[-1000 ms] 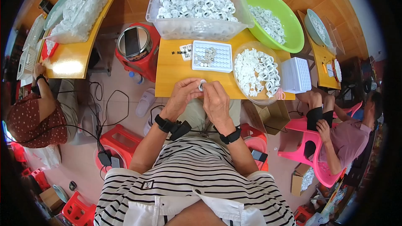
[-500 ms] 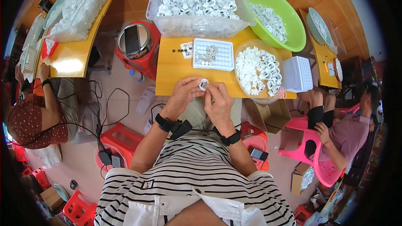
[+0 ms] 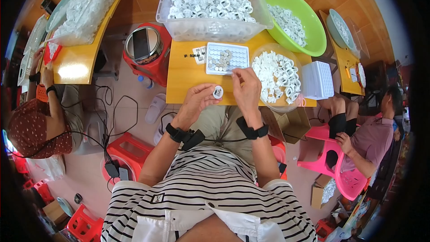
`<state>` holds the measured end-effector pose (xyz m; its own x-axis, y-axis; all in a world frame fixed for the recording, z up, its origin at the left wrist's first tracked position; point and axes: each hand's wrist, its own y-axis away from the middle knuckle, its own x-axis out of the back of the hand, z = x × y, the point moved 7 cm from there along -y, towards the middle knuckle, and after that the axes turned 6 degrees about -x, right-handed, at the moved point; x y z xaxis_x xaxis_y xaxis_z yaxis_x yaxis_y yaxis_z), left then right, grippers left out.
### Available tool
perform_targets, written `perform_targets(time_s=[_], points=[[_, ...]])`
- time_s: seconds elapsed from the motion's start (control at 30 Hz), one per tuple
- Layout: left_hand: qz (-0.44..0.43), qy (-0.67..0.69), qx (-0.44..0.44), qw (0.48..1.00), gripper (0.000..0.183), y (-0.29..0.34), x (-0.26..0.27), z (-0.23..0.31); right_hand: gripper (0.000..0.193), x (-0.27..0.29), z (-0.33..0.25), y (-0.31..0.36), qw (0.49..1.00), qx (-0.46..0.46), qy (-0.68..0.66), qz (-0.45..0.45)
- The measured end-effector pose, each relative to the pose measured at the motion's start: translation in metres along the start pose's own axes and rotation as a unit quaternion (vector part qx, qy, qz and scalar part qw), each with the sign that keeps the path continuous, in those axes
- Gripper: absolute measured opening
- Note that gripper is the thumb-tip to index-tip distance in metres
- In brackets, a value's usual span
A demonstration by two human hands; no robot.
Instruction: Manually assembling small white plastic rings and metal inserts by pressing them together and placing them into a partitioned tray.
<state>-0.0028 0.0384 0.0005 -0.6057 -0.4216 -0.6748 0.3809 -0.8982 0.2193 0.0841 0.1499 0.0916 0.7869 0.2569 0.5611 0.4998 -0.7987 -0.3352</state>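
My left hand [image 3: 198, 100] pinches a small white ring-shaped plastic part [image 3: 218, 92] with a dark centre, just over the table's front edge. My right hand [image 3: 248, 90] is raised beside it, its fingers loosely bent and apart. Those fingertips are at the lower right corner of a white tray [image 3: 242, 54], and I see nothing held in them. Several silvery button cells [image 3: 220, 65] lie loose on the tray's dimpled surface. To the right of my right hand stands a clear round bowl [image 3: 273, 106] holding white plastic parts [image 3: 268, 72].
A big clear bin [image 3: 210, 29] full of white parts and a green basin [image 3: 313, 40] stand at the back. Stacked white trays [image 3: 319, 79] are at the right edge. A red stool [image 3: 154, 65] bears a tin and phone. One person [image 3: 42, 125] sits left, another [image 3: 367, 143] right.
My right hand has left the white part and moved up and right to the tray's corner. My left hand keeps the part, nearly in place.
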Motion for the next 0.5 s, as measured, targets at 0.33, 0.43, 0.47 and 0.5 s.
perform_targets(time_s=[0.33, 0.43, 0.47, 0.5], points=[[0.006, 0.002, 0.002, 1.0, 0.026, 0.0, 0.002, -0.002, 0.01, -0.028, 0.016, -0.029, 0.996, -0.03, 0.078, -0.028], [0.005, 0.005, 0.006, 1.0, 0.026, 0.0, 0.001, -0.002, 0.008, -0.028, 0.015, -0.029, 0.996, -0.019, 0.077, -0.029], [0.004, 0.007, 0.007, 1.0, 0.026, 0.0, 0.001, -0.002, 0.007, -0.026, 0.014, -0.028, 0.995, -0.008, 0.091, -0.028], [0.004, 0.007, 0.006, 1.0, 0.026, 0.0, 0.001, -0.002, 0.007, -0.026, 0.012, -0.027, 0.994, 0.002, 0.104, -0.027]])
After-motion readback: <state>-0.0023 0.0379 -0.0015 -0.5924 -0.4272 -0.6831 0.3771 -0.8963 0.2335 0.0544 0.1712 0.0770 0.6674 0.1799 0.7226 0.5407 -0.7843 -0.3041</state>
